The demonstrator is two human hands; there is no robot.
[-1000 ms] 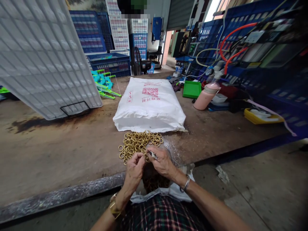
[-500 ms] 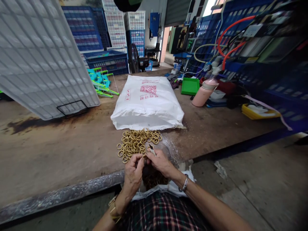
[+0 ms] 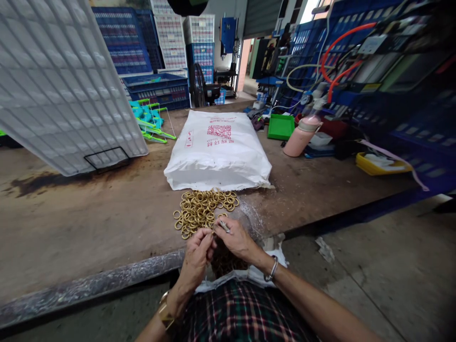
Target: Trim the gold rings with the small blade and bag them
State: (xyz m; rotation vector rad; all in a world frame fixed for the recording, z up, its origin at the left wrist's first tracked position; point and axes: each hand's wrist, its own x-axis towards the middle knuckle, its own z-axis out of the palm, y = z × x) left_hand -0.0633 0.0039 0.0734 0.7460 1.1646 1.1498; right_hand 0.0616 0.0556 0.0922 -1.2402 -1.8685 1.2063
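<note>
A heap of brass-coloured rings [image 3: 197,211] lies on the table just beyond my hands. My left hand [image 3: 196,251] is closed, thumb and fingertips pinched on what looks like one such ring, mostly hidden. Against those fingertips rests my right hand [image 3: 237,240], wrapped round a small knife [image 3: 224,226] with a pale handle. Below the hands, an open white bag [image 3: 228,274] at my lap contains a dark mass of rings, partly covered by my wrists.
A full white sack [image 3: 219,147] with red print lies behind the heap. To the left a white ribbed crate [image 3: 71,95] stands on the table [image 3: 107,218]. A pink bottle [image 3: 301,138], green tray [image 3: 281,127] and yellow tray [image 3: 379,165] are on the right.
The knife has turned in my right hand, so its dark tip no longer points up and away. My hands stay together at the same place by the heap.
</note>
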